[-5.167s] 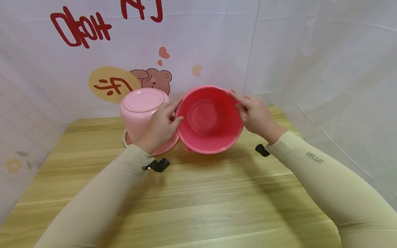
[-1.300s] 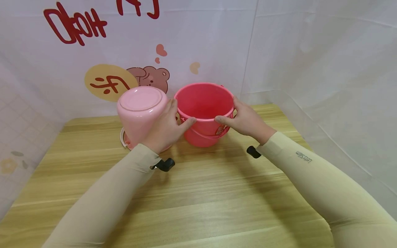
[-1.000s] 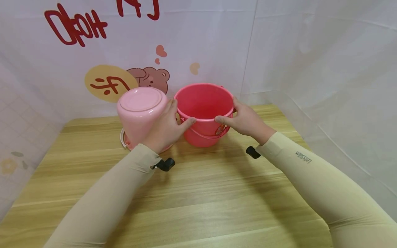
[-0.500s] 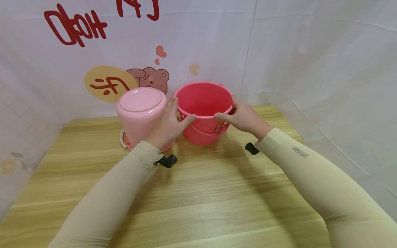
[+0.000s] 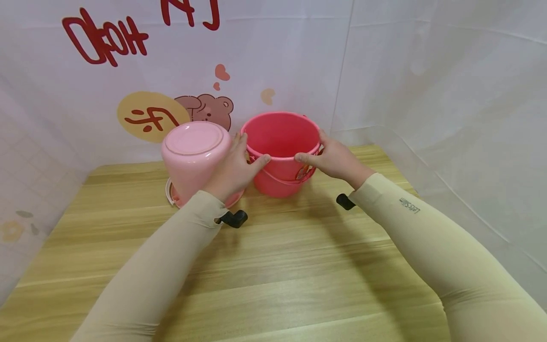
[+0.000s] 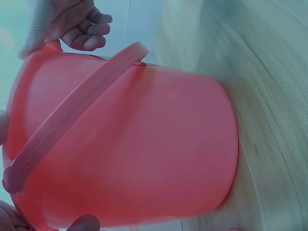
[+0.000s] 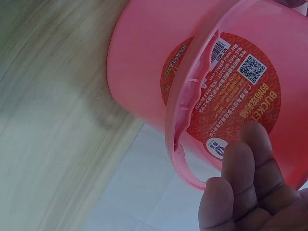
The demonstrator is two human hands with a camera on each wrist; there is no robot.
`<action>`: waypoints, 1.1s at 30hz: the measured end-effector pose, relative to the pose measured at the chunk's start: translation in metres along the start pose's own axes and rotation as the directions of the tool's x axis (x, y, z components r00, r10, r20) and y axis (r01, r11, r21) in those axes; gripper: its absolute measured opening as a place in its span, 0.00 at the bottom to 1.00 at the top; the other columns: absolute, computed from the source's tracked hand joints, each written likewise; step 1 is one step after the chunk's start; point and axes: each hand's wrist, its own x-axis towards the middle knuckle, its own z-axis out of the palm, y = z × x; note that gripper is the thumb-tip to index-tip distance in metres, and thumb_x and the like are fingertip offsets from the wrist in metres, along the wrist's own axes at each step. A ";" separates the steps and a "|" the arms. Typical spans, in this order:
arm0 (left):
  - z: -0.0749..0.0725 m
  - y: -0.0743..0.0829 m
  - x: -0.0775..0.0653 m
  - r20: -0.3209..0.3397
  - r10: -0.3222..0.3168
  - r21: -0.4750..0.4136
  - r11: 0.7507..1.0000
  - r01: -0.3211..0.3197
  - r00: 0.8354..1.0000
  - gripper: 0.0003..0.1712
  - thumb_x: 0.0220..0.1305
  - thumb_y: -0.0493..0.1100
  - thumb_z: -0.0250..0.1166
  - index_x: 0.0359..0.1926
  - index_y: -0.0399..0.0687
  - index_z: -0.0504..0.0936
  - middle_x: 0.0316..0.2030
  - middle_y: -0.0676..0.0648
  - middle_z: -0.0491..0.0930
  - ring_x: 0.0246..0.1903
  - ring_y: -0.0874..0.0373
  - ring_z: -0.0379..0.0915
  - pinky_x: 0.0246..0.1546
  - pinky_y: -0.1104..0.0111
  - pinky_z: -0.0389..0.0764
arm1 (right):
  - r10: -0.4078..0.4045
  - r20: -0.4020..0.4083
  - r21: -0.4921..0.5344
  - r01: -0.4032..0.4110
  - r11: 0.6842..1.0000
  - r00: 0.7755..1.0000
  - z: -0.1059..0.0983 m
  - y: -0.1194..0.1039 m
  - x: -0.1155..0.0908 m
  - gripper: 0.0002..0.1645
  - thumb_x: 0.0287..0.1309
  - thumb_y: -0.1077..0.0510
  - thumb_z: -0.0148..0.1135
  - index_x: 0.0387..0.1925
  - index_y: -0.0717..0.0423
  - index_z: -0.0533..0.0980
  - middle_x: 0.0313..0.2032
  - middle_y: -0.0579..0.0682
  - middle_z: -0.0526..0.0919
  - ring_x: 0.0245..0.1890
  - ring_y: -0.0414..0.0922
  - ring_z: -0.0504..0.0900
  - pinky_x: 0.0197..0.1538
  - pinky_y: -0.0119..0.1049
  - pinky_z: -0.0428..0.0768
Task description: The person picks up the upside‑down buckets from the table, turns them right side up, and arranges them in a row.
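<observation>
A bright pink-red bucket (image 5: 278, 173) stands upright, mouth up, at the back middle of the table; whether its base touches the wood I cannot tell. My left hand (image 5: 234, 168) holds the rim's left side, thumb at the front. On the right side of the rim my right hand (image 5: 337, 157) grips likewise, its thumb also at the front. The bucket's handle (image 6: 72, 108) hangs down against the front wall. A round red label (image 7: 231, 86) sits behind the handle in the right wrist view. Several fingers of the right hand lie loosely bent near that label.
A pale pink bucket (image 5: 190, 164) stands upside down just left, partly behind the left hand, its white handle (image 5: 170, 192) on the table (image 5: 295, 270). A printed white curtain (image 5: 282, 57) closes the back, with more curtain at both sides.
Five seconds ago the bright bucket was tilted with its mouth facing me; now it is upright. During the last second it has shifted slightly toward the back with both hands on its rim.
</observation>
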 end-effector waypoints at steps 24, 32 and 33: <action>0.003 0.004 0.010 -0.003 -0.018 -0.031 0.999 0.018 1.000 0.60 0.71 0.69 0.60 0.86 0.47 0.38 0.86 0.50 0.31 0.86 0.48 0.30 0.75 0.42 0.67 | 0.010 0.009 0.052 -0.010 0.999 1.000 -0.001 0.002 0.007 0.70 0.58 0.24 0.68 0.86 0.42 0.40 0.44 0.55 0.83 0.40 0.51 0.82 0.43 0.41 0.83; 0.004 0.005 0.012 -0.003 -0.022 -0.045 0.999 0.022 1.000 0.59 0.72 0.67 0.60 0.86 0.47 0.38 0.86 0.50 0.30 0.86 0.48 0.29 0.76 0.42 0.65 | 0.033 0.016 0.042 -0.033 0.999 0.999 -0.002 0.002 0.010 0.72 0.57 0.23 0.68 0.86 0.41 0.38 0.43 0.55 0.83 0.39 0.51 0.82 0.43 0.41 0.83; 0.004 0.004 0.012 -0.005 -0.022 -0.045 0.999 0.021 1.000 0.59 0.72 0.67 0.60 0.86 0.47 0.38 0.86 0.49 0.30 0.86 0.48 0.29 0.76 0.42 0.65 | 0.036 0.017 0.040 -0.037 0.999 0.999 -0.002 0.002 0.010 0.72 0.57 0.23 0.68 0.86 0.41 0.37 0.43 0.56 0.83 0.40 0.51 0.82 0.43 0.41 0.83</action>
